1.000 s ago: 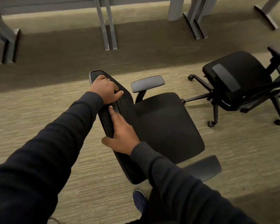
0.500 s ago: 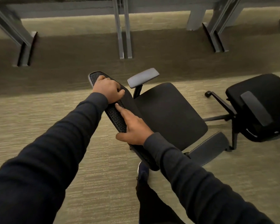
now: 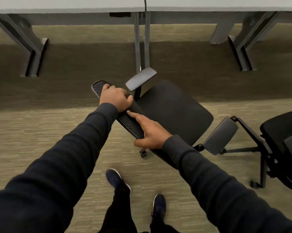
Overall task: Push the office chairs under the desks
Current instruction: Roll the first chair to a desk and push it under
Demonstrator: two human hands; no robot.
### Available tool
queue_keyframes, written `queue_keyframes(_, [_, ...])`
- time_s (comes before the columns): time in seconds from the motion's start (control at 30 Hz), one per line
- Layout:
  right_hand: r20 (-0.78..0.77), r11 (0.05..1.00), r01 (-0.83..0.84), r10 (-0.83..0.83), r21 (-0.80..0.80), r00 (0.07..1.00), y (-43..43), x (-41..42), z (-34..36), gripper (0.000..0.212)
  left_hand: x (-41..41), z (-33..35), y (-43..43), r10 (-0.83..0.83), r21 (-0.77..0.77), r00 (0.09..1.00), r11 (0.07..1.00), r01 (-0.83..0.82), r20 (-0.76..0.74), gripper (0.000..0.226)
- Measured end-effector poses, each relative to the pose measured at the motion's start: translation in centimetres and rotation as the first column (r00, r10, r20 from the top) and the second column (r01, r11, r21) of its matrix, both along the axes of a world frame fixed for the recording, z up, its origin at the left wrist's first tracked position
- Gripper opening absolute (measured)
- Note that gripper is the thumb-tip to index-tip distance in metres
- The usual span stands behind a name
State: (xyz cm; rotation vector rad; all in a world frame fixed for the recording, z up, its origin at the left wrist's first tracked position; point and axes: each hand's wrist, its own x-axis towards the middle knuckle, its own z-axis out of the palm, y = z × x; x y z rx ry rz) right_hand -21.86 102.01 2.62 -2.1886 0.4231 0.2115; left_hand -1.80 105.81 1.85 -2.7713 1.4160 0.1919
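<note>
Head view: a black office chair [image 3: 174,110] stands in the middle of the frame on striped carpet [image 3: 32,132]. It is turned at an angle, with its seat pointing toward the upper right. Its mesh backrest [image 3: 130,123] runs diagonally from center left down toward the center.

The left hand [image 3: 115,98] grips the upper end of the backrest rim, fingers curled over it. The right hand [image 3: 150,133] holds the rim lower down, with the thumb on the near side and the fingers lying along the far side.

One armrest [image 3: 141,79] shows just above the hands and the other armrest [image 3: 220,135] sits right of center. The desk [image 3: 74,7] spans the top of the frame, its legs [image 3: 142,47] reaching the floor. The chair is short of it, on the near side.

A second chair [image 3: 283,148] stands at the right edge. Two dark shoes [image 3: 115,179] show at the bottom center.
</note>
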Motion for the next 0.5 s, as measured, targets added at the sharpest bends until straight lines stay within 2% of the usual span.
queue_keyframes(0.27, [-0.012, 0.997, 0.077, -0.077, 0.013, 0.997, -3.6, 16.7, 0.3, 0.104, 17.1, 0.1, -4.2, -0.048, 0.028, 0.999, 0.998, 0.048, 0.01, 0.045])
queue_keyframes(0.5, [0.01, 0.994, 0.105, -0.106, 0.011, 0.994, -4.5, 26.8, 0.2, 0.105, 27.4, 0.3, -5.8, -0.084, 0.071, 0.996, 0.994, 0.083, 0.01, 0.045])
